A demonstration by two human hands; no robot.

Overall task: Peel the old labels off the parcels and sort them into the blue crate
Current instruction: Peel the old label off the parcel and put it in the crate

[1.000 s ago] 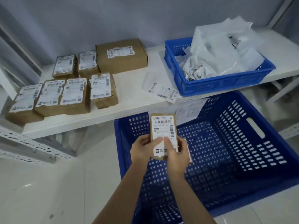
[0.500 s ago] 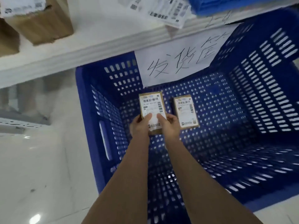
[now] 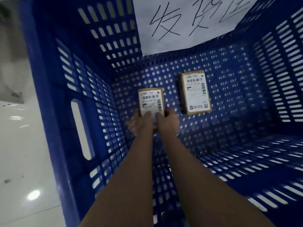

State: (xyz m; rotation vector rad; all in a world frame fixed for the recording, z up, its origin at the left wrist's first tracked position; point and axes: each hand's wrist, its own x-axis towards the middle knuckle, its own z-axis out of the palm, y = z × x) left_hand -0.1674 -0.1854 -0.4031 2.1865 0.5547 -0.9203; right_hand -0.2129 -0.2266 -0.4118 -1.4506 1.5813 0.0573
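I look down into the big blue crate [image 3: 54, 102]. A small brown parcel [image 3: 151, 99] with a white barcode label is down near the perforated crate floor, at the left. My left hand [image 3: 141, 122] and my right hand [image 3: 168, 119] both grip its near end, thumbs on the label. A second labelled brown parcel [image 3: 196, 92] lies flat on the floor to the right, apart from my hands.
A white paper sheet [image 3: 188, 25] with handwritten black characters hangs over the crate's far wall. The slotted crate walls rise on all sides, with a handle slot [image 3: 81, 128] in the left wall. Glossy white floor [image 3: 19, 153] lies outside at left.
Both hands have carried the parcel from above the crate down to its floor. My view has dropped with them, so the shelf and its parcels have left the frame.
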